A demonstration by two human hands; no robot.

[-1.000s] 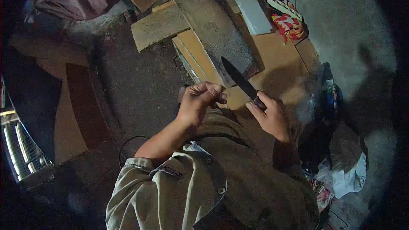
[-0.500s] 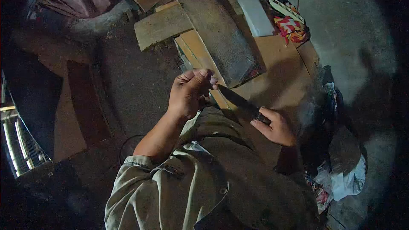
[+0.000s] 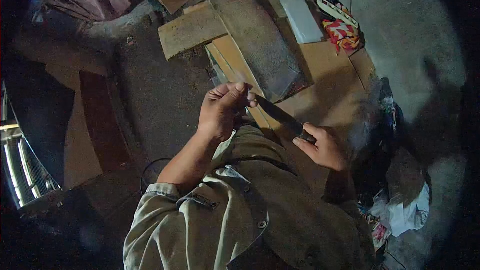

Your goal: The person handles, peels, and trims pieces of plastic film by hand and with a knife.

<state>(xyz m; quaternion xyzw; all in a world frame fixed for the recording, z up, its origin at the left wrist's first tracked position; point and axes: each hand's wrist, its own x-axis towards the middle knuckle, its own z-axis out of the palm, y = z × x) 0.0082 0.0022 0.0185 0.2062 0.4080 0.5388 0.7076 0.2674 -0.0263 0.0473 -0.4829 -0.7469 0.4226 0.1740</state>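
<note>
Right hand (image 3: 325, 150) is gripping a knife (image 3: 280, 116) by its handle; left hand (image 3: 219, 109) is pinching near its tip, whether on anything, I cannot tell.

1. I see the knife (image 3: 281, 115) in the right hand (image 3: 325, 149), its tip near the left hand (image 3: 220, 110).
2. Ahead of both hands, I see the mat (image 3: 257, 40) on the cardboard (image 3: 340, 77).
3. To the mat's left I have the plank (image 3: 192, 31); to its right, the panel (image 3: 300, 17).
4. Right of the panel I find the power strip (image 3: 337, 11), the cloth (image 3: 345, 35) just nearer me.
5. Behind and right of the right hand, I see the bag (image 3: 407, 216).
</note>
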